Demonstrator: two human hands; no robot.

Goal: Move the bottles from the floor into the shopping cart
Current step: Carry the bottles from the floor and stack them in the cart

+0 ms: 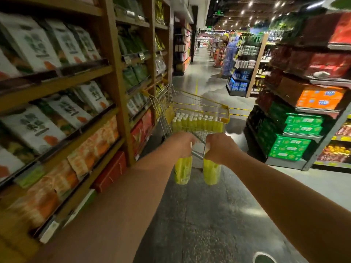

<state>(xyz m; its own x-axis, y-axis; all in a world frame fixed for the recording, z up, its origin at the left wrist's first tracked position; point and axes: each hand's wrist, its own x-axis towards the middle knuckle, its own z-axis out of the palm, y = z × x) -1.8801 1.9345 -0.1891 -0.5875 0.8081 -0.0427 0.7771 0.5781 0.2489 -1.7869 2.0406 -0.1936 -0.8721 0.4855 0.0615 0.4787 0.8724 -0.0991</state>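
Note:
Both my arms reach forward over the aisle floor. My left hand (182,145) grips the neck of a yellow-green bottle (182,170) that hangs upright below it. My right hand (220,147) grips the neck of a second yellow-green bottle (211,172) the same way. Just beyond my hands stands the wire shopping cart (225,112) with yellow trim. Inside it, several yellow bottles with white caps (197,123) stand in rows. The bottles in my hands are below the cart's rim and in front of its near end.
Wooden shelves (112,73) with bagged goods run close along the left, right beside the cart. Stacked green, orange and red cases (296,137) line the right. The grey floor (209,215) stretches ahead, crossed by a yellow-black striped line (239,109) beyond the cart.

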